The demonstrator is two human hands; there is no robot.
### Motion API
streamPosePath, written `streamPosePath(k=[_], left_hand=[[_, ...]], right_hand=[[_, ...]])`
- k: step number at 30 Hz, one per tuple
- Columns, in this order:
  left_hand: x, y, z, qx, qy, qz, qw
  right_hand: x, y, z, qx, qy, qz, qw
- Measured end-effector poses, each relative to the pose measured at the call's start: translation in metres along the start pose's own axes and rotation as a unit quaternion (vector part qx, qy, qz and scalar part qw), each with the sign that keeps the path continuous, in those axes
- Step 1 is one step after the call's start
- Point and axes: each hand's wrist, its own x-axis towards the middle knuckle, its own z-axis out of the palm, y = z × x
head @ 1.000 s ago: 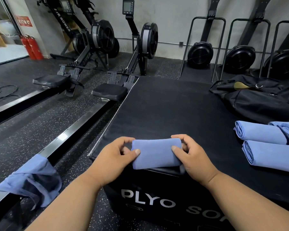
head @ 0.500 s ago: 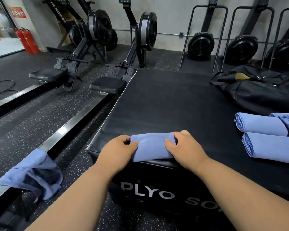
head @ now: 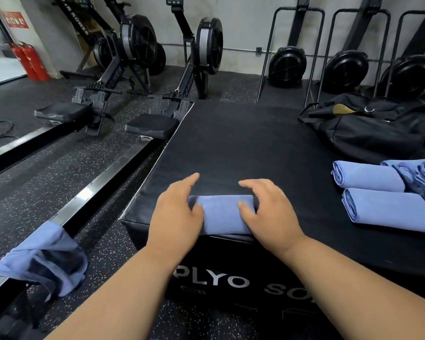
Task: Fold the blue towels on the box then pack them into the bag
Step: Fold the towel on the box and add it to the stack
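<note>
Black plyo box (head: pixel 243 143): broad bare top beyond the hands. Black bag (head: pixel 368 128): far right corner. Rolled blue towels (head: pixel 383 192): right side, near the bag. Folded blue towel (head: pixel 221 215): at the box's near edge. Left hand (head: pixel 176 212), right hand (head: pixel 271 208): palms resting on its ends, fingers loosely spread, not gripping.
</note>
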Motion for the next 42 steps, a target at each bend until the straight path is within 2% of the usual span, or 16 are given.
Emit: streamPosePath(k=[1, 3, 5, 6, 9, 13, 18, 20, 23, 26, 28, 31, 34, 36, 39, 42], left_hand=[[0.0, 0.005, 0.004, 0.037, -0.009, 0.055, 0.998], [-0.004, 0.012, 0.014, 0.137, -0.07, 0.111, 0.982], [-0.01, 0.01, 0.025, 0.212, -0.152, 0.081, 0.962], [-0.011, 0.008, 0.028, 0.221, -0.174, 0.061, 0.958], [-0.007, 0.004, 0.028, 0.176, -0.193, 0.004, 0.965], [-0.003, -0.004, 0.028, 0.164, -0.182, -0.037, 0.969], [-0.008, -0.009, 0.024, 0.102, -0.079, -0.119, 0.984], [-0.012, -0.004, 0.021, 0.133, -0.04, -0.158, 0.978], [-0.012, 0.008, 0.02, 0.212, -0.067, -0.162, 0.961], [-0.006, 0.017, 0.018, 0.094, -0.069, -0.227, 0.967], [-0.009, 0.024, 0.019, 0.015, -0.072, -0.246, 0.966], [-0.019, 0.037, 0.029, -0.044, -0.06, -0.242, 0.967], [-0.025, 0.056, 0.04, -0.137, -0.052, -0.235, 0.961], [-0.024, 0.068, 0.049, -0.236, -0.072, -0.249, 0.937], [-0.018, 0.089, 0.066, -0.371, -0.159, -0.251, 0.88], [-0.01, 0.11, 0.088, -0.384, -0.19, -0.242, 0.871]], right_hand=[[-0.001, 0.001, 0.003, -0.028, 0.004, -0.051, 0.998], [-0.004, 0.004, 0.011, -0.082, -0.062, -0.091, 0.991], [-0.009, 0.01, 0.018, -0.103, -0.157, -0.062, 0.98], [-0.009, 0.013, 0.018, -0.109, -0.177, -0.049, 0.977], [-0.008, 0.013, 0.013, -0.128, -0.183, -0.029, 0.974], [-0.01, 0.014, 0.01, -0.105, -0.196, 0.028, 0.974], [-0.014, 0.022, 0.001, -0.099, -0.178, 0.05, 0.978], [-0.015, 0.024, -0.001, -0.059, -0.157, 0.058, 0.984], [-0.012, 0.025, -0.002, 0.002, -0.135, 0.086, 0.987], [-0.009, 0.025, -0.006, 0.05, -0.092, 0.104, 0.989], [-0.011, 0.026, -0.014, 0.129, -0.079, 0.126, 0.98], [-0.018, 0.028, -0.034, 0.285, -0.098, 0.148, 0.942], [-0.024, 0.031, -0.052, 0.394, -0.091, 0.161, 0.9], [-0.028, 0.038, -0.064, 0.428, -0.071, 0.164, 0.886], [-0.032, 0.054, -0.083, 0.441, 0.003, 0.169, 0.881], [-0.034, 0.069, -0.103, 0.429, 0.091, 0.172, 0.882]])
